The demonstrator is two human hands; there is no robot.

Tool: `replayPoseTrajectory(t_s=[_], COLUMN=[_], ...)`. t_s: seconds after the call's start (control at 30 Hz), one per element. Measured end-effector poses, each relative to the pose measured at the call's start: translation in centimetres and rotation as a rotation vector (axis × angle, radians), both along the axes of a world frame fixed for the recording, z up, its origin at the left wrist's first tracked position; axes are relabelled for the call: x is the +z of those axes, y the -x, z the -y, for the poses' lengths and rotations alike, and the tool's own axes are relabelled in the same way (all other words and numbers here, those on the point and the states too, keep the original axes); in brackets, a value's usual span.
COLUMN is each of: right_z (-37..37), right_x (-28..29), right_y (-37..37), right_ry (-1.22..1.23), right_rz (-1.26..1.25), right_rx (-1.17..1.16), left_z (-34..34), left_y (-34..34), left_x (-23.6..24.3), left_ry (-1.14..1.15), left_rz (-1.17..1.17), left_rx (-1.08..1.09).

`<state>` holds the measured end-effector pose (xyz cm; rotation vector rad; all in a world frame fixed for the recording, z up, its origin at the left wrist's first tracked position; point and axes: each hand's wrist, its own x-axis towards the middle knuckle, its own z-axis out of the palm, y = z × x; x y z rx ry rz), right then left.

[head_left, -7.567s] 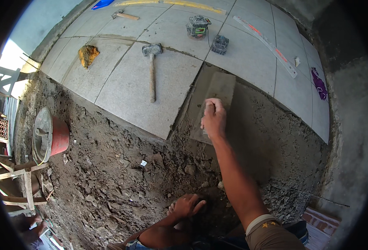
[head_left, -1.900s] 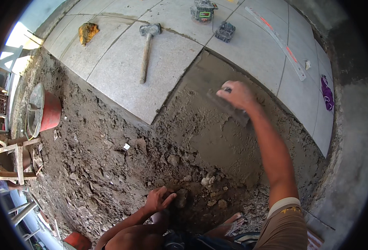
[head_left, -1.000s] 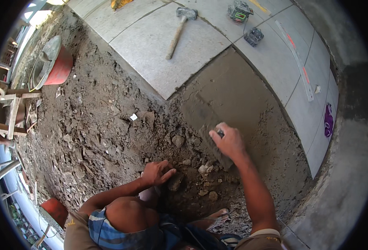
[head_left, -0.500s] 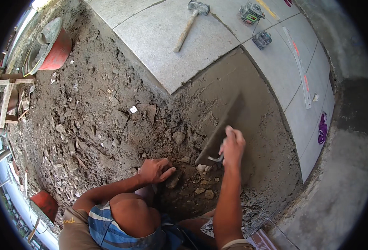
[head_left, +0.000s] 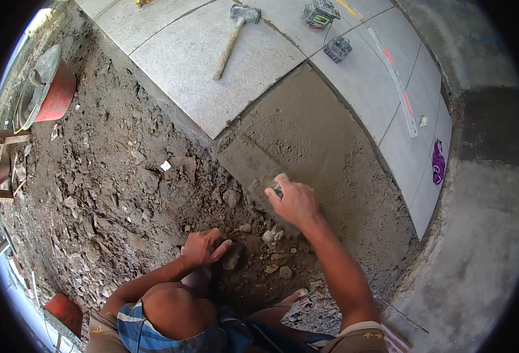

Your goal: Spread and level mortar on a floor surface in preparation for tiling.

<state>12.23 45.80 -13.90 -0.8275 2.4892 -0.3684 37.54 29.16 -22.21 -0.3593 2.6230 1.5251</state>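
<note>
My right hand (head_left: 296, 202) grips the handle of a rectangular plastering trowel (head_left: 250, 165). The mortar-smeared blade lies low over the left edge of a wet mortar bed (head_left: 336, 132), just below the corner of a large grey floor tile (head_left: 212, 94). Most of the handle is hidden by my fingers. My left hand (head_left: 203, 247) hangs in front of my bent knee, holding nothing that shows. Its fingers are loosely bent, the thumb apart from them, close to a dark stone (head_left: 230, 257). Rubble and loose earth (head_left: 112, 194) lie to the left of the mortar.
A mallet (head_left: 234, 44) lies on the tiles, with a laser level (head_left: 320, 14), a battery-like dark block (head_left: 338, 50), a long straightedge (head_left: 396, 85) and a purple cloth (head_left: 438, 162) to its right. A red bucket (head_left: 56, 91) tilts at far left. Another red container (head_left: 65, 313) stands lower left.
My right hand has swung the trowel left and turned its blade flatter onto the mortar's left edge. The view has shifted slightly; my left hand keeps its place by the stone.
</note>
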Motion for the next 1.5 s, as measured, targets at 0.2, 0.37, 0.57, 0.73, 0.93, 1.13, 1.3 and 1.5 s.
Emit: replayPoseTrajectory(t_s=[0.2, 0.37, 0.57, 0.73, 0.93, 1.13, 1.3, 1.5], right_z=[-2.8, -7.6, -6.7, -0.9, 2.9, 0.7, 1.0, 0.4], right_x=[0.3, -2.1, 1.4, 1.8, 0.1, -0.4, -0.4, -0.1], right_y=[8.7, 5.4, -1.0, 1.6, 3.2, 0.9, 2.7, 10.3], right_ry=[-0.185, 0.108, -0.007, 0.008, 0.022, -0.112, -0.004, -0.09], right_rz=[-0.348, -0.147, -0.064, -0.185, -0.142, -0.092, -0.22, -0.368], right_rx=[-0.194, -0.312, -0.049, -0.055, -0.009, 0.16, 0.054, -0.18], left_z=[-0.4, -0.2, 0.2, -0.2, -0.3, 0.0, 0.2, -0.3], left_y=[0.1, -0.1, -0.2, -0.3, -0.1, -0.5, -0.2, 0.5], left_x=[-0.4, -0.8, -0.2, -0.7, -0.8, -0.5, -0.5, -0.3], left_ry=[0.046, 0.051, 0.071, 0.052, 0.026, 0.025, 0.028, -0.007], left_rz=[0.024, 0.01, -0.036, -0.059, -0.058, -0.007, -0.023, -0.044], left_rx=[-0.008, -0.007, -0.006, 0.008, -0.004, -0.008, -0.027, -0.001])
